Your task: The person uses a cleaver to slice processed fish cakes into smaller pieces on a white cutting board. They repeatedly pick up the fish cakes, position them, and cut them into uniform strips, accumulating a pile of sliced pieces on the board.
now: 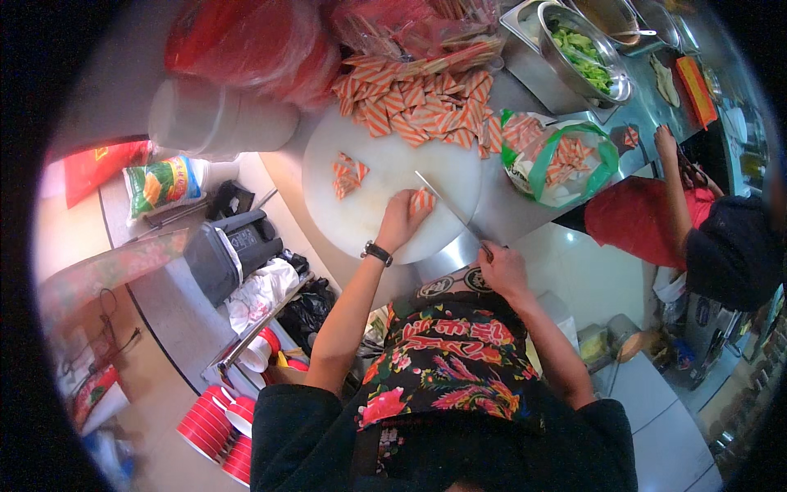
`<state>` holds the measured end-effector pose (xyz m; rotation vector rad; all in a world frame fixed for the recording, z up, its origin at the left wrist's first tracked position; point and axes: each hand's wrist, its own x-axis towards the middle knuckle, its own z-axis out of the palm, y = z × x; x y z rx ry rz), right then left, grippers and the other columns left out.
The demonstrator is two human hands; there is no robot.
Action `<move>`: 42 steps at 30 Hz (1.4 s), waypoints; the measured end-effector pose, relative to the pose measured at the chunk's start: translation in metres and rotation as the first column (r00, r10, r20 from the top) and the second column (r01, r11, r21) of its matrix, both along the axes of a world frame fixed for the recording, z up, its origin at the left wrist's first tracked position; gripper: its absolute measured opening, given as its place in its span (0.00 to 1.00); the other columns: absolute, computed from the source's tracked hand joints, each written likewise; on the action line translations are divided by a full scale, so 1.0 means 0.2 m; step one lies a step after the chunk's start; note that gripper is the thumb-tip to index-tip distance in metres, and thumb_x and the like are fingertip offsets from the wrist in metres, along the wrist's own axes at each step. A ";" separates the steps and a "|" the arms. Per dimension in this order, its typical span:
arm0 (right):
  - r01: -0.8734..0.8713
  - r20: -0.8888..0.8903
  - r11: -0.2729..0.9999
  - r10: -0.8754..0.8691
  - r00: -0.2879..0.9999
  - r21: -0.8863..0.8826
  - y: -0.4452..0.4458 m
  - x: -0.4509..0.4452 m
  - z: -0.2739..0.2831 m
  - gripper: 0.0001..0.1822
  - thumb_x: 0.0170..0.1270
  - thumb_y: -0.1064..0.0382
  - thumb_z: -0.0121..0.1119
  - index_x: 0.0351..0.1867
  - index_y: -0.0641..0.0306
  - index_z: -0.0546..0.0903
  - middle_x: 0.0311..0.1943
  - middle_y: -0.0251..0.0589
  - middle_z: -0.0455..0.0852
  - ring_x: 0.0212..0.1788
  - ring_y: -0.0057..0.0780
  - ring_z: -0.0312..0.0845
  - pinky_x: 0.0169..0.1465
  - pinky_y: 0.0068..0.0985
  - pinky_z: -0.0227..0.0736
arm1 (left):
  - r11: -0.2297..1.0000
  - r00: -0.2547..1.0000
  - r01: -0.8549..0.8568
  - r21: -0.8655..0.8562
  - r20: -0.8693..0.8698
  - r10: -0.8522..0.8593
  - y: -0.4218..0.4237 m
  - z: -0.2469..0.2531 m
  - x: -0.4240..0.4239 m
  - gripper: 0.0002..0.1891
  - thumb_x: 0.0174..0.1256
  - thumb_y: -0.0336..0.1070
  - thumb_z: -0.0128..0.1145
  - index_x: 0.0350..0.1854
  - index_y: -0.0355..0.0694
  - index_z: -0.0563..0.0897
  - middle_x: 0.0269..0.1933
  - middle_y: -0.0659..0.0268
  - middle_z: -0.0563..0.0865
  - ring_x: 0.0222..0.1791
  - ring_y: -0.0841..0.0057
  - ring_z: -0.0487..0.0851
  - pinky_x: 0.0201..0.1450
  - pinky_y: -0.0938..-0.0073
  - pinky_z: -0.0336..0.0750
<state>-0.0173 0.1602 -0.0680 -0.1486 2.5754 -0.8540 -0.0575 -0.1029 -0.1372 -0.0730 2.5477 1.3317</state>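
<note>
My left hand (396,218), with a watch on its wrist, grips an orange-and-white striped food piece (423,202) on a round white cutting board (387,237). My right hand (504,270) is closed around the handle of a kitchen knife (454,210). Its blade slants over the board, just right of the held piece. Several cut striped pieces (349,176) lie together on the board's left side. A large heap of striped pieces (412,104) covers the board's far edge. To its right, a plastic bag with green edges (578,163) holds more of them.
Stacked white tubs (215,120) and red plastic bags (246,43) stand far left. Beyond the heap lie bagged wooden skewers (442,37). A metal bowl of green vegetables (581,58) sits at the back right. Another person's hand (665,141) is at the right-hand counter. A grey bin (230,258) stands lower left.
</note>
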 end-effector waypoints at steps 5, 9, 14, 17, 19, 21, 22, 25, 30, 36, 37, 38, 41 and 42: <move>-0.038 0.089 0.996 0.031 0.996 0.075 0.04 -0.02 0.03 0.13 0.64 0.56 0.58 0.44 0.60 0.86 0.28 0.54 0.86 0.33 0.54 0.83 0.40 0.47 0.77 | 0.977 0.994 -0.113 -0.183 -0.007 0.113 0.01 0.03 0.00 0.26 0.63 0.42 0.65 0.58 0.33 0.74 0.46 0.49 0.81 0.50 0.53 0.78 0.52 0.58 0.75; -0.053 0.088 0.995 0.045 0.995 0.084 0.02 -0.02 0.05 0.14 0.64 0.56 0.58 0.45 0.61 0.85 0.28 0.54 0.86 0.33 0.54 0.84 0.40 0.46 0.78 | 0.947 0.993 -0.101 -0.305 -0.093 0.076 0.09 0.10 0.06 0.26 0.59 0.33 0.65 0.57 0.36 0.68 0.42 0.50 0.80 0.45 0.53 0.78 0.46 0.54 0.77; -0.087 0.022 0.994 0.086 0.996 0.069 0.02 -0.01 0.02 0.13 0.64 0.57 0.58 0.43 0.61 0.85 0.26 0.54 0.86 0.30 0.55 0.83 0.36 0.48 0.78 | 0.932 0.991 -0.125 -0.341 0.005 0.135 0.10 0.06 0.05 0.19 0.56 0.31 0.65 0.46 0.36 0.70 0.43 0.52 0.82 0.47 0.53 0.79 0.42 0.55 0.80; -0.071 -0.046 0.996 0.073 0.996 0.048 0.01 -0.01 0.05 0.13 0.64 0.59 0.58 0.44 0.62 0.85 0.26 0.53 0.86 0.30 0.55 0.83 0.36 0.48 0.78 | 0.941 0.979 -0.174 -0.291 -0.151 0.134 0.07 0.04 0.11 0.19 0.58 0.33 0.64 0.50 0.36 0.72 0.52 0.51 0.81 0.51 0.54 0.80 0.45 0.58 0.82; -0.075 -0.041 0.997 0.076 0.996 0.007 0.00 -0.01 0.14 0.12 0.64 0.59 0.58 0.44 0.62 0.85 0.26 0.54 0.86 0.30 0.55 0.83 0.35 0.47 0.78 | 0.952 0.964 -0.204 -0.229 -0.219 0.154 0.04 0.02 0.18 0.19 0.61 0.33 0.63 0.52 0.38 0.74 0.57 0.50 0.78 0.52 0.54 0.81 0.46 0.60 0.82; -0.080 -0.005 0.997 0.080 0.997 -0.011 -0.03 0.00 0.22 0.12 0.64 0.60 0.58 0.45 0.62 0.85 0.26 0.54 0.86 0.29 0.55 0.83 0.34 0.47 0.77 | 0.963 0.966 -0.211 -0.167 -0.187 0.179 0.00 0.00 0.25 0.18 0.63 0.34 0.62 0.55 0.42 0.76 0.62 0.50 0.75 0.53 0.54 0.81 0.48 0.62 0.82; -0.083 0.030 0.996 0.084 0.996 -0.009 -0.05 0.00 0.26 0.12 0.64 0.60 0.58 0.45 0.62 0.85 0.26 0.54 0.86 0.29 0.55 0.83 0.34 0.47 0.77 | 0.963 0.969 -0.205 -0.175 -0.178 0.174 -0.01 -0.03 0.27 0.18 0.65 0.35 0.62 0.57 0.45 0.77 0.62 0.51 0.75 0.49 0.56 0.83 0.47 0.63 0.82; -0.103 0.027 0.995 0.103 0.994 -0.019 -0.09 0.05 0.21 0.12 0.64 0.61 0.58 0.44 0.63 0.84 0.25 0.55 0.85 0.28 0.55 0.83 0.32 0.46 0.77 | 0.964 0.965 -0.194 -0.184 -0.210 0.154 -0.02 -0.08 0.31 0.20 0.65 0.33 0.61 0.59 0.46 0.76 0.62 0.51 0.75 0.48 0.57 0.84 0.46 0.64 0.82; -0.157 0.071 0.985 0.152 0.986 0.077 -0.16 0.02 0.26 0.13 0.65 0.62 0.57 0.46 0.65 0.83 0.23 0.55 0.84 0.27 0.55 0.82 0.33 0.47 0.77 | 0.971 0.948 -0.192 -0.142 -0.284 0.145 -0.03 -0.07 0.29 0.20 0.66 0.32 0.60 0.60 0.48 0.77 0.58 0.53 0.79 0.45 0.60 0.84 0.45 0.66 0.82; -0.203 0.243 0.955 0.149 0.958 0.216 -0.21 0.02 0.27 0.13 0.67 0.60 0.55 0.47 0.64 0.82 0.24 0.58 0.84 0.29 0.57 0.82 0.35 0.49 0.77 | 0.964 0.969 -0.247 0.098 0.002 0.248 -0.05 0.01 0.25 0.17 0.69 0.35 0.59 0.59 0.45 0.77 0.50 0.54 0.82 0.37 0.64 0.84 0.41 0.68 0.82; -0.226 0.235 0.946 0.171 0.957 0.231 -0.22 0.02 0.23 0.13 0.67 0.60 0.55 0.46 0.64 0.82 0.23 0.58 0.84 0.30 0.57 0.82 0.35 0.50 0.77 | 0.942 0.955 -0.286 0.177 0.138 0.264 -0.05 0.02 0.24 0.18 0.68 0.34 0.59 0.59 0.45 0.76 0.50 0.55 0.82 0.37 0.65 0.84 0.40 0.68 0.82; -0.249 0.227 0.937 0.194 0.954 0.246 -0.22 0.00 0.18 0.13 0.67 0.60 0.55 0.46 0.64 0.82 0.23 0.59 0.83 0.30 0.57 0.83 0.36 0.50 0.77 | 0.909 0.923 -0.339 0.242 0.270 0.273 -0.05 0.03 0.22 0.19 0.67 0.34 0.59 0.60 0.45 0.76 0.49 0.55 0.82 0.36 0.65 0.84 0.39 0.69 0.81; -0.232 0.172 0.942 0.193 0.966 0.242 -0.30 -0.03 0.02 0.12 0.67 0.59 0.55 0.38 0.66 0.83 0.25 0.61 0.83 0.31 0.61 0.81 0.37 0.52 0.75 | 0.932 0.952 -0.287 0.221 0.176 0.252 -0.07 -0.02 0.21 0.26 0.62 0.28 0.63 0.64 0.46 0.74 0.53 0.55 0.80 0.38 0.64 0.83 0.39 0.69 0.81; -0.214 0.146 0.949 0.183 0.972 0.230 -0.32 -0.05 -0.01 0.13 0.67 0.59 0.56 0.34 0.67 0.84 0.25 0.62 0.83 0.31 0.63 0.80 0.37 0.53 0.74 | 0.982 0.975 -0.180 0.060 -0.123 0.186 -0.07 -0.05 0.23 0.26 0.62 0.28 0.63 0.64 0.44 0.74 0.53 0.54 0.80 0.38 0.64 0.83 0.40 0.69 0.81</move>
